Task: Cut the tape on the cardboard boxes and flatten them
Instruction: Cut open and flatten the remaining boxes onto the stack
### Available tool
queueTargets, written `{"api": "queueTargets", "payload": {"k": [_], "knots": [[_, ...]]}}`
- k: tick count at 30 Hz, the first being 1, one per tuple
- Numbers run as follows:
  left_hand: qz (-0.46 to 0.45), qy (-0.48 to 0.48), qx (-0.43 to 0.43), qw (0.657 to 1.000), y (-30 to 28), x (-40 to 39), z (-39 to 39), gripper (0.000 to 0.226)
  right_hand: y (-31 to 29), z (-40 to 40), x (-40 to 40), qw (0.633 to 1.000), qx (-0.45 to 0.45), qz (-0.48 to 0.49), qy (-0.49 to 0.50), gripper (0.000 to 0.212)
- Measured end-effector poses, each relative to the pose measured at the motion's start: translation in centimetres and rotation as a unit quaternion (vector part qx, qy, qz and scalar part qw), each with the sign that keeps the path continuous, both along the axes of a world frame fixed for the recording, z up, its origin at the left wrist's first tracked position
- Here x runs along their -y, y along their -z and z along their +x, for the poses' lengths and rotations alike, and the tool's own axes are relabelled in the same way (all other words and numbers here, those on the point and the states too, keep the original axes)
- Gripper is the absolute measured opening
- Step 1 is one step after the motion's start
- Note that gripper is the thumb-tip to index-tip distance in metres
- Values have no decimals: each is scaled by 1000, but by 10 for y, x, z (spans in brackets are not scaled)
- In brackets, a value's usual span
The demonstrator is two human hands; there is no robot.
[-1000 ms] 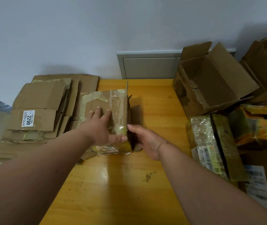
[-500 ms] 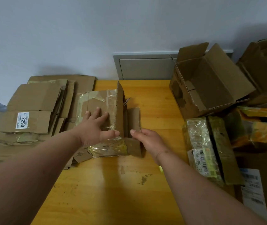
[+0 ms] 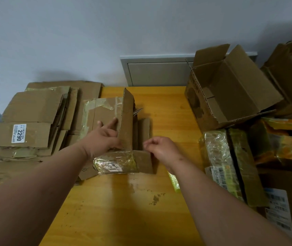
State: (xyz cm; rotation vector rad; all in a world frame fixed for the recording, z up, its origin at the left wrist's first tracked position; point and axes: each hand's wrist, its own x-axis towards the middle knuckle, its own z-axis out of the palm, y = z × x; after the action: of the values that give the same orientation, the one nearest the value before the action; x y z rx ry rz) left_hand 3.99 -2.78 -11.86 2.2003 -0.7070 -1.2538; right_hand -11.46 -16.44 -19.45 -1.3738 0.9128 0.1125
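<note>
A small taped cardboard box [image 3: 106, 112], partly collapsed, lies at the middle left of the yellow wooden table [image 3: 124, 201]. My left hand [image 3: 104, 135] presses flat on its taped panel, fingers straight, while one side panel [image 3: 128, 119] still stands upright beside the hand. My right hand [image 3: 161, 148] hovers just right of the box with loosely curled fingers and holds nothing. A flap covered in shiny tape [image 3: 115, 162] lies toward me.
A stack of flattened boxes [image 3: 31, 121] with a "2290" label fills the table's left side. An open box [image 3: 230, 89] stands at the back right. Taped parcels [image 3: 227, 157] and more boxes [image 3: 287, 142] crowd the right edge. A grey wall panel [image 3: 156, 71] is behind.
The box has been pushed down and leftward toward the flat stack. My right hand let go of the box's right side and drew back a little, fingers curling.
</note>
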Motion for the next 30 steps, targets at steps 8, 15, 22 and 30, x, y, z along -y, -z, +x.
{"api": "queueTargets", "payload": {"k": [8,15,22,30], "knots": [[22,81,-91,992,-18,-3,1,22,18,26,9,961,-56,-270,32,75],[33,82,-85,992,-21,2,0,7,28,47,6,899,-173,-400,-34,82],[30,102,-79,991,-17,-2,2,10,31,59,17,903,-153,-400,23,65],[34,80,-92,992,-28,5,1,5,26,57,15,920,-96,-379,35,49]]}}
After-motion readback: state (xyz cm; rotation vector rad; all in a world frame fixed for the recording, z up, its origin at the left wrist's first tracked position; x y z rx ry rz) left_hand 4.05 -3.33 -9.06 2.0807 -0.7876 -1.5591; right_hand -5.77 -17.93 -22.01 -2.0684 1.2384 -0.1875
